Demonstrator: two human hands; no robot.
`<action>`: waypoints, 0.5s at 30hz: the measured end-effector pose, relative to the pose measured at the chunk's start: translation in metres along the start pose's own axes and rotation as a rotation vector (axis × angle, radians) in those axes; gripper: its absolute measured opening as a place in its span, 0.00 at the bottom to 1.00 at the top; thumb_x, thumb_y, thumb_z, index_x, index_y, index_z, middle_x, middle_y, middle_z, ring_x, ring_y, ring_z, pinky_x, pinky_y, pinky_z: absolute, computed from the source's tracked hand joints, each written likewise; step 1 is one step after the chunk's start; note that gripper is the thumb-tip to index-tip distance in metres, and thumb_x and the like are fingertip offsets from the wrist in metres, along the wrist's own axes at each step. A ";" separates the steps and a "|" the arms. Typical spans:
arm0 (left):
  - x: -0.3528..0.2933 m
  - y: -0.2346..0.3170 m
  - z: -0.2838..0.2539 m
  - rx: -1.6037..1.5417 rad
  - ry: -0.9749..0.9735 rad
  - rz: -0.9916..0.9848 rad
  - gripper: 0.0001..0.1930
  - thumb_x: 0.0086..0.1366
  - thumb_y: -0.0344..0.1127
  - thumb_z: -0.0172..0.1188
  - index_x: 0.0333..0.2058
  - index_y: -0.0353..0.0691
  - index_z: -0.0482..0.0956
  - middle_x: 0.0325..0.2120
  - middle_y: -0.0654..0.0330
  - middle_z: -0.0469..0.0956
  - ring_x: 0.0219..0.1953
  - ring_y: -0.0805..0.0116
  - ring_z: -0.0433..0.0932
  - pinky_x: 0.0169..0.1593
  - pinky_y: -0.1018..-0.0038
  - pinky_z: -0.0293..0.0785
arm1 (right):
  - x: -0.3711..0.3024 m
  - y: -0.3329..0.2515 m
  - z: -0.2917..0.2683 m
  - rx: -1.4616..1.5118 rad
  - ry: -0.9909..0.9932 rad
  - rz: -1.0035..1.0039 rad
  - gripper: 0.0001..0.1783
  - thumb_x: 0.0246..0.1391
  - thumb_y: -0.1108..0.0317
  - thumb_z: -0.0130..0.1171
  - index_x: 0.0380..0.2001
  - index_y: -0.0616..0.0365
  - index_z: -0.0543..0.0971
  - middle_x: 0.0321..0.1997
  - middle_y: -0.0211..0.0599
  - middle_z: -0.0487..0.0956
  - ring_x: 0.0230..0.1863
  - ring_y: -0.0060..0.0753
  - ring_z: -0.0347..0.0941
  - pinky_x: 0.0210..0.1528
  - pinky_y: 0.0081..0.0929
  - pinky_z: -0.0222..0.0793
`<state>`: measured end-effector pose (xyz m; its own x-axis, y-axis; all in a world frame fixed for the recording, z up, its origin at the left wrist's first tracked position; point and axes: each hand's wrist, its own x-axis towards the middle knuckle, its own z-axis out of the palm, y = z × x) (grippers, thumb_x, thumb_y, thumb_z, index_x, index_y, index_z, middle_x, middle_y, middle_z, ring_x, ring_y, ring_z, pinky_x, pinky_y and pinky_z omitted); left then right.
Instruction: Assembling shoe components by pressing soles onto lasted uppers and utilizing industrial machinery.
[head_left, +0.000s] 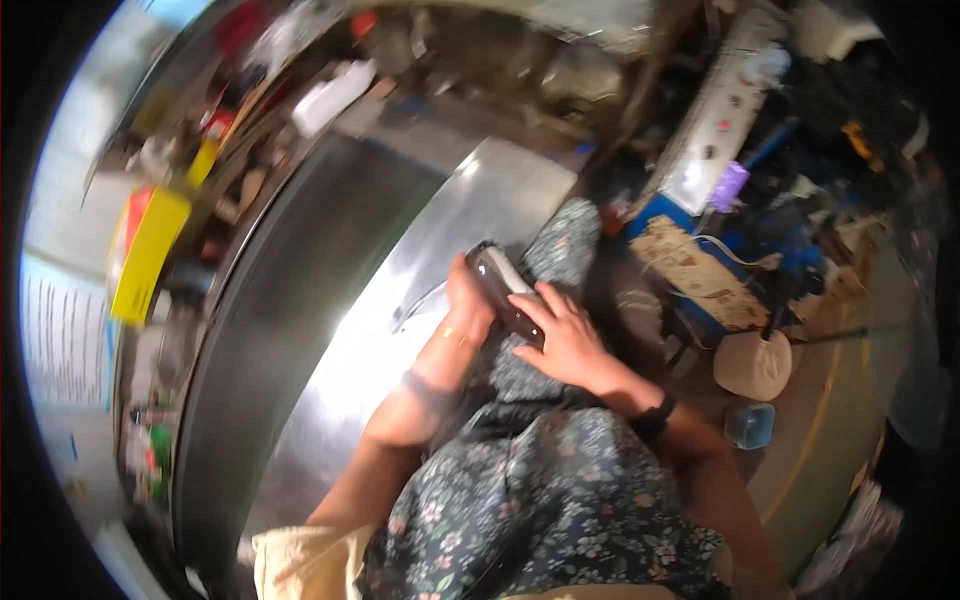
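A dark, elongated hand-held device with a pale face (503, 288) rests on my lap over a flowered dress. My left hand (466, 303) grips its left side, thumb near the top end. My right hand (562, 337) lies over its lower right part, fingers spread across the pale face. A black band sits on my right wrist (652, 417). Just left of both hands runs a shiny sheet-metal panel (440, 260). The picture is blurred, so the device's details are unclear.
A curved dark metal surface (290, 300) lies further left. A yellow box (148, 250) and clutter sit at the far left. At the right are a white power strip (722, 110), a blue frame with cardboard (690, 265), a round pale lid (752, 365) and a small blue container (748, 425).
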<state>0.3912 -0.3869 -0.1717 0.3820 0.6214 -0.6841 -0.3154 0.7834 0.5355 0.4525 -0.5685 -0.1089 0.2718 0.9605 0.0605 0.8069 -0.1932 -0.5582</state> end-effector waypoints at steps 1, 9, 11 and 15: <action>-0.002 -0.006 0.008 0.015 -0.202 -0.113 0.22 0.70 0.52 0.43 0.41 0.39 0.78 0.39 0.53 0.79 0.40 0.55 0.77 0.52 0.59 0.71 | -0.004 0.029 0.008 0.434 0.030 0.069 0.45 0.47 0.65 0.70 0.67 0.53 0.62 0.65 0.50 0.64 0.61 0.42 0.66 0.60 0.38 0.65; -0.081 -0.040 -0.027 1.472 -0.890 0.951 0.14 0.64 0.35 0.58 0.47 0.36 0.78 0.47 0.44 0.78 0.51 0.45 0.76 0.57 0.60 0.71 | -0.094 0.097 -0.174 0.727 0.579 0.316 0.40 0.45 0.77 0.68 0.64 0.64 0.66 0.66 0.43 0.69 0.66 0.32 0.63 0.67 0.31 0.59; -0.077 -0.049 -0.053 1.665 -0.997 1.125 0.16 0.59 0.35 0.60 0.46 0.36 0.78 0.50 0.45 0.76 0.55 0.46 0.72 0.59 0.57 0.68 | -0.116 0.149 -0.229 0.036 0.820 0.267 0.42 0.40 0.73 0.70 0.62 0.57 0.69 0.62 0.48 0.71 0.64 0.41 0.67 0.65 0.32 0.61; -0.081 -0.061 -0.051 1.748 -1.013 1.346 0.15 0.58 0.35 0.59 0.44 0.39 0.80 0.50 0.53 0.77 0.54 0.50 0.72 0.59 0.59 0.67 | -0.130 0.218 -0.342 -0.724 1.091 0.553 0.37 0.41 0.65 0.64 0.61 0.43 0.72 0.50 0.52 0.73 0.51 0.56 0.72 0.52 0.43 0.69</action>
<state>0.3355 -0.4860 -0.1743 0.9572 -0.0216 0.2886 -0.1412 -0.9054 0.4004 0.7724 -0.8040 0.0450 0.6284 0.1593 0.7614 0.4609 -0.8648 -0.1995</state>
